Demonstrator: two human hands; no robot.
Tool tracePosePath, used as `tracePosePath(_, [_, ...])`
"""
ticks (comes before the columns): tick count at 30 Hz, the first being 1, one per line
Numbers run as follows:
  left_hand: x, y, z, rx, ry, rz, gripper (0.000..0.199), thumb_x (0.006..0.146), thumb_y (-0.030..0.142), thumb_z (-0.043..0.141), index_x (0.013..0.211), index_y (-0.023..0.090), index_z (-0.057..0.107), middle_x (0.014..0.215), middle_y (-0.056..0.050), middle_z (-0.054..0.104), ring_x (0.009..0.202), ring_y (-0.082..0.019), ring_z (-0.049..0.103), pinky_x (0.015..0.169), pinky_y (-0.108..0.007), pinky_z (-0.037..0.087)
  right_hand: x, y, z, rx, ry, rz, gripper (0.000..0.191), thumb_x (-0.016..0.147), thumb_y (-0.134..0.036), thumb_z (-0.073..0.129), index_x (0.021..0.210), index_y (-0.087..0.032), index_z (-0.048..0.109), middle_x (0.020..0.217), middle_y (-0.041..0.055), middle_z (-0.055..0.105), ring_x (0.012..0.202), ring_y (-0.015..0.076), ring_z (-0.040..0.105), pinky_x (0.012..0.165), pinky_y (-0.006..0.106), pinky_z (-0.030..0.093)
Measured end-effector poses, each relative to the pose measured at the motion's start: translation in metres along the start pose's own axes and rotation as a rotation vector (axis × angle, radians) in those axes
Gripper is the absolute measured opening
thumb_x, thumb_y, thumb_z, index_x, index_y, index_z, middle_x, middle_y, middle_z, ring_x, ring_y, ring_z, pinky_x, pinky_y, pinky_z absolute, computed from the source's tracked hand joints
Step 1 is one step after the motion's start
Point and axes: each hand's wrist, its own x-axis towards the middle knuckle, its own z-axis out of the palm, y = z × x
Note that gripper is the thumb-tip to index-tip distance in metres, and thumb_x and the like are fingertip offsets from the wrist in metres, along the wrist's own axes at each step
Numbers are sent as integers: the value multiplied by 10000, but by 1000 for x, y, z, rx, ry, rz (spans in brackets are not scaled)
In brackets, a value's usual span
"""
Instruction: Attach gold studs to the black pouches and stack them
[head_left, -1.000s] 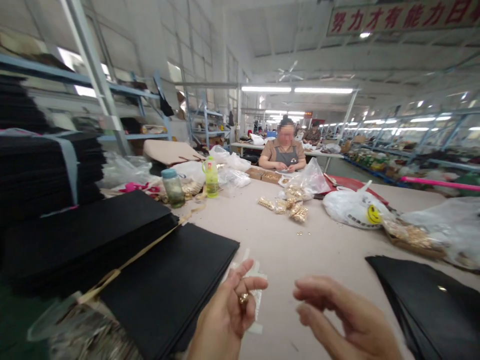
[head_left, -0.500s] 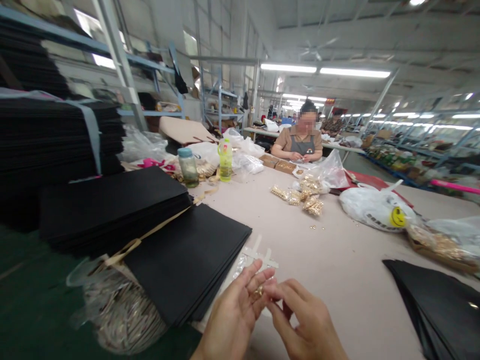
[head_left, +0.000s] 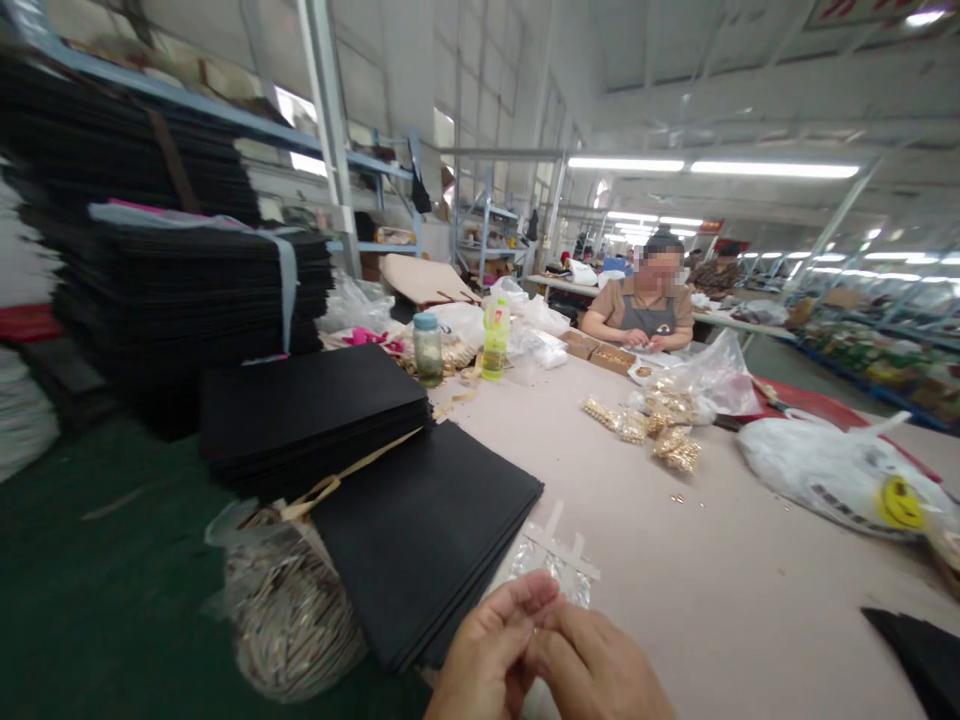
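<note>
Low at the front of the table, my left hand is curled, palm up, and touches my right hand. A tiny gold glint shows between the two; the small gold-coloured metal pieces seen in the left palm earlier are mostly hidden by fingers. My right hand is closed in a pinch at the left fingertips, and what it pinches cannot be made out. Just beyond my hands lies a clear plastic bag with pale tape strips. To their left is a stack of black sheets.
Bags of gold-coloured hardware lie mid-table, near a few loose pieces. A white plastic bag is at right. A jar and yellow-green bottle stand behind the black stacks. A co-worker sits across the table.
My view has swung left, so the scene shifts rightward. My left hand, its palm spread open before, has curled its fingers in, and the hands have come closer together.
</note>
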Motion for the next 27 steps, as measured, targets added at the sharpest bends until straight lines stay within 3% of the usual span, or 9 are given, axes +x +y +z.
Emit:
tracePosePath(3, [3, 5, -5, -27, 47, 28, 320, 594, 198, 852, 885, 134, 737, 924, -110, 735, 821, -220, 698, 707, -259, 521, 12, 3, 3, 152, -32, -16, 351, 1010, -227, 328, 786, -202, 597, 706, 28, 623, 640, 127, 593, 602, 192, 484])
tracePosePath(7, [2, 17, -11, -109, 127, 68, 288, 549, 124, 849, 807, 135, 724, 865, -102, 731, 798, -222, 702, 700, -263, 539, 31, 0, 2, 486, -111, 93, 226, 976, -224, 442, 799, -215, 583, 745, 6, 624, 691, 113, 613, 654, 183, 496])
tracePosePath(10, [-10, 36, -24, -125, 204, 126, 286, 592, 75, 799, 861, 132, 719, 942, -120, 727, 819, -203, 700, 727, -261, 542, 46, 1, 0, 702, -201, 302, 175, 970, -241, 443, 863, -215, 579, 841, 16, 658, 792, 127, 640, 732, 216, 504])
tracePosePath(14, [-32, 59, -66, -30, 378, 237, 376, 637, 191, 810, 987, 133, 684, 844, -80, 719, 627, -123, 635, 557, -206, 484, 71, 10, 21, 671, -248, 571, 164, 964, -264, 442, 909, -207, 585, 745, -8, 660, 698, 130, 638, 669, 224, 484])
tracePosePath(17, [-39, 65, -103, 58, 569, 352, 497, 598, 280, 850, 1023, 144, 632, 770, -24, 693, 517, -77, 542, 457, -179, 386, 96, 19, 53, 565, -225, 507, 135, 930, -215, 493, 975, -203, 620, 834, 9, 689, 767, 146, 644, 720, 242, 474])
tracePosePath(20, [-38, 64, -124, 151, 658, 340, 584, 585, 344, 858, 1062, 141, 589, 765, -21, 685, 504, -78, 520, 444, -182, 341, 115, 24, 83, 384, -275, 376, 164, 929, -181, 488, 956, -199, 648, 926, 40, 708, 890, 181, 627, 814, 280, 451])
tracePosePath(24, [-36, 60, -125, 248, 636, 287, 578, 662, 396, 805, 1115, 122, 575, 747, -29, 669, 523, -85, 514, 459, -181, 317, 119, 25, 99, 212, -427, 277, 221, 953, -157, 429, 935, -195, 646, 896, 56, 714, 870, 201, 585, 793, 297, 438])
tracePosePath(27, [-40, 62, -116, 296, 600, 305, 560, 672, 409, 791, 1101, 109, 593, 770, -42, 674, 528, -82, 490, 462, -185, 309, 111, 28, 97, 237, -433, 283, 206, 955, -169, 435, 936, -203, 637, 894, 50, 699, 876, 195, 577, 786, 286, 434])
